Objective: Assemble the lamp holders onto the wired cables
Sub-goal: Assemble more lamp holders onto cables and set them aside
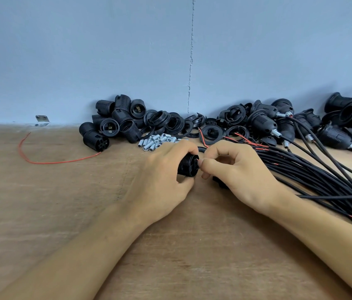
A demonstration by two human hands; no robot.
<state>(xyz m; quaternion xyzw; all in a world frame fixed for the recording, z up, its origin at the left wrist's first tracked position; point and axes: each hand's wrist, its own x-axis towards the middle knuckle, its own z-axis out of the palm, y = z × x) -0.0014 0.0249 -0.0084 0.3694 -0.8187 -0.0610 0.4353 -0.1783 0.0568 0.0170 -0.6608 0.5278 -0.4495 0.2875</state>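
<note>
My left hand (164, 176) grips a black threaded lamp holder (187, 166) lying on its side just above the wooden table (62, 202). My right hand (235, 169) pinches something small at the holder's right end; what it pinches is hidden by the fingers. A black part (219, 181) shows under the right palm. A thick bundle of black cables (313, 176) with red wire tips runs from the right hand off to the lower right.
Loose black holder bodies (114, 120) and rings (177, 124) are heaped against the blue wall. Small metal tubes (157, 142) lie in front of them. Wired holders (266, 124) pile up at the right. A loose red wire (41, 160) lies at the left.
</note>
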